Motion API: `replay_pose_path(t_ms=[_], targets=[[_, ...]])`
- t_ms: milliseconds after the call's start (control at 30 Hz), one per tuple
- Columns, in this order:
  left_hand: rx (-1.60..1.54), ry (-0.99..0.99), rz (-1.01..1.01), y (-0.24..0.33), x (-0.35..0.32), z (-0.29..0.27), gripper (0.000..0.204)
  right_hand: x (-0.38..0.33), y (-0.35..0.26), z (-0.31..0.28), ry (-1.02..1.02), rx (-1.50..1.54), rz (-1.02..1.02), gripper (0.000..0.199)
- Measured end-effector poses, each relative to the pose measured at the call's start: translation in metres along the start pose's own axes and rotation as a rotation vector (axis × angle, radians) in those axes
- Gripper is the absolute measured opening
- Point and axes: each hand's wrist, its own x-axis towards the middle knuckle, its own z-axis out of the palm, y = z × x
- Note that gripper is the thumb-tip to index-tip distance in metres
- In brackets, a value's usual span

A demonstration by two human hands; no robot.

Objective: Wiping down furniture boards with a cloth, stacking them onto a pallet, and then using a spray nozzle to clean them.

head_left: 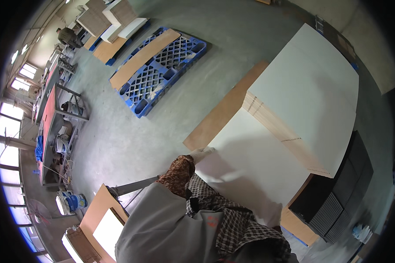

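My left hand (201, 154), in a pale glove below a brown patterned sleeve, is at the left corner of a large white board sheet (259, 153). It appears closed on the sheet's edge, though the fingers show only in part. The sheet lies low in front of me, shaded by my body. My right hand is hard to make out; a checked sleeve (245, 234) runs towards the sheet's right near corner, where shadow hides the fingers. Beyond the sheet rises a taller stack of white boards (311, 92) with brown layered edges. A grey apron (162, 223) covers my front.
A brown cardboard strip (228, 107) lies along the stack's left side. Black ridged panels (338, 197) stand at the right. Farther off is a blue plastic pallet (180, 57) with cardboard across it. Red-topped benches (48, 118) line the left; another person (69, 37) stands far back.
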Motion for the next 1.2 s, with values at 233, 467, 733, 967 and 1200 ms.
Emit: replay_pose_path(t_ms=[233, 467, 733, 967, 1200], targets=[[0.541, 0.089, 0.551, -0.133, 0.033, -0.115, 0.021, 0.073, -0.096, -0.059, -0.064, 0.096, 0.165, 0.062], [0.063, -0.020, -0.129, 0.004, 0.008, -0.014, 0.066, 0.038, -0.120, -0.133, -0.175, -0.095, 0.358, 0.078], [0.029, -0.035, -0.076, -0.007, 0.007, -0.029, 0.082, 0.021, -0.100, -0.078, 0.293, 0.736, 0.642, 0.080], [0.119, 0.012, -0.263, -0.032, -0.042, -0.022, 0.090, -0.009, -0.073, -0.036, 0.620, 1.067, 0.804, 0.082], [0.111, 0.174, -0.283, -0.055, -0.061, -0.009, 0.085, -0.019, -0.010, 0.006, 0.480, 0.593, 0.942, 0.078]])
